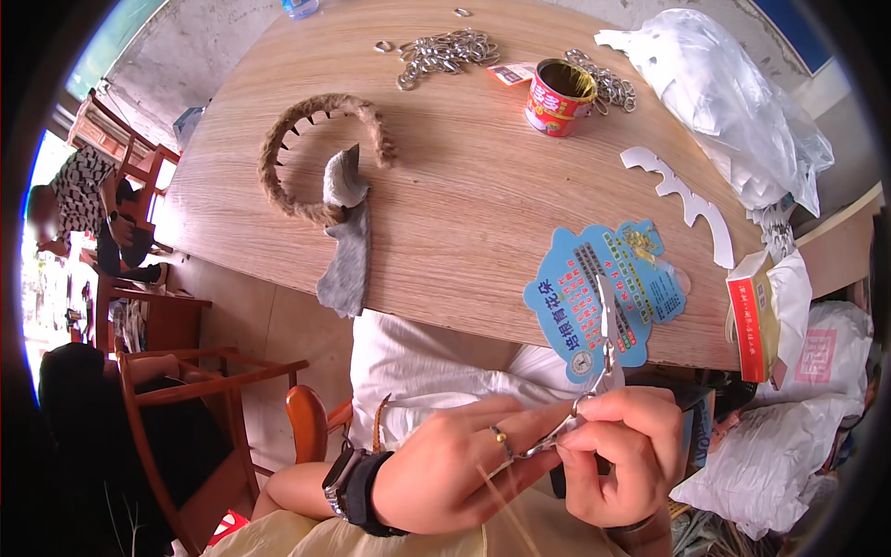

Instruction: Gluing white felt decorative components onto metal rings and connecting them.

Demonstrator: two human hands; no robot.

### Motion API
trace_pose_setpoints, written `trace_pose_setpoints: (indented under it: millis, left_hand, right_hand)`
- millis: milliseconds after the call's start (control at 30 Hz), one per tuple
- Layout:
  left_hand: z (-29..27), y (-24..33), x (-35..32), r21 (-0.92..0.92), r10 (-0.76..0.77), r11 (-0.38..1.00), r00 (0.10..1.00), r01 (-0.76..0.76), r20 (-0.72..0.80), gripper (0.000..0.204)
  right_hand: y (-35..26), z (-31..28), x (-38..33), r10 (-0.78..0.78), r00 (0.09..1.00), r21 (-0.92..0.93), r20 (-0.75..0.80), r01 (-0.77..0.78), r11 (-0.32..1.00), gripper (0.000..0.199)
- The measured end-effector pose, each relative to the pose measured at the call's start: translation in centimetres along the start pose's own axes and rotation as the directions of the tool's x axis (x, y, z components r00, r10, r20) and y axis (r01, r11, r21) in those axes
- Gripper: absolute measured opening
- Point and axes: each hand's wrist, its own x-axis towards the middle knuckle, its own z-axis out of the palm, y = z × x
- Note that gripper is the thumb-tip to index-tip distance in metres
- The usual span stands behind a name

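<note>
Both my hands are closed together above my lap on a silver strand of shiny metal links [608, 320]. My left hand [455, 459], with a watch and a beaded ring, grips its lower end; the fingertips are partly hidden. My right hand [631, 450] pinches the strand with thumb and bent fingers, close against the left. The strand's free end reaches up over a blue scalloped card [580, 302] with printing on it, which lies at the table's near edge. On that card rests a small golden bit [640, 243].
On the wooden table [445, 213] lie a pile of metal links [450, 54], a red tin [557, 97], a fuzzy brown headband [271, 158], grey cloth [348, 260] and a white notched strip [687, 200]. White plastic bags [733, 102] stand right; a person [88, 200] sits far left.
</note>
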Motion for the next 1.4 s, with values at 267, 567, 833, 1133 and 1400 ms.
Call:
trace_pose_setpoints:
  millis: [267, 567, 833, 1133, 1400]
  left_hand:
    - [0.3, -0.5, -0.3, -0.015, 0.082, 0.997, 0.997, -0.081, 0.012, 0.046]
    - [0.0, 0.4, -0.2, -0.039, 0.094, 0.995, 0.995, -0.093, 0.025, 0.036]
    - [0.5, -0.1, -0.4, -0.038, 0.128, 0.991, 0.992, -0.129, -0.008, 0.053]
    - [1.0, 0.3, -0.3, -0.196, 0.107, 0.974, 0.994, -0.11, -0.03, 0.042]
    - [3.7, -0.3, -1.5, -0.219, 0.02, 0.971, 0.948, -0.094, -0.317, 0.021]
  right_hand:
    - [0.2, -0.2, -0.4, -0.018, 1.0, 0.043, -0.014, 0.019, 0.999, 0.011]
    - [1.0, -0.8, -1.9, 0.031, 0.999, 0.245, -0.01, -0.028, 0.969, 0.021]
    - [1.5, -0.5, -1.6, -0.118, 0.991, 0.164, -0.061, 0.127, 0.978, 0.031]
    - [2.2, -0.3, -1.7, -0.314, 0.934, 0.067, -0.173, 0.329, 0.942, 0.019]
    - [0.9, 0.8, -1.6, -0.078, 0.981, 0.037, -0.18, 0.086, 0.996, 0.01]
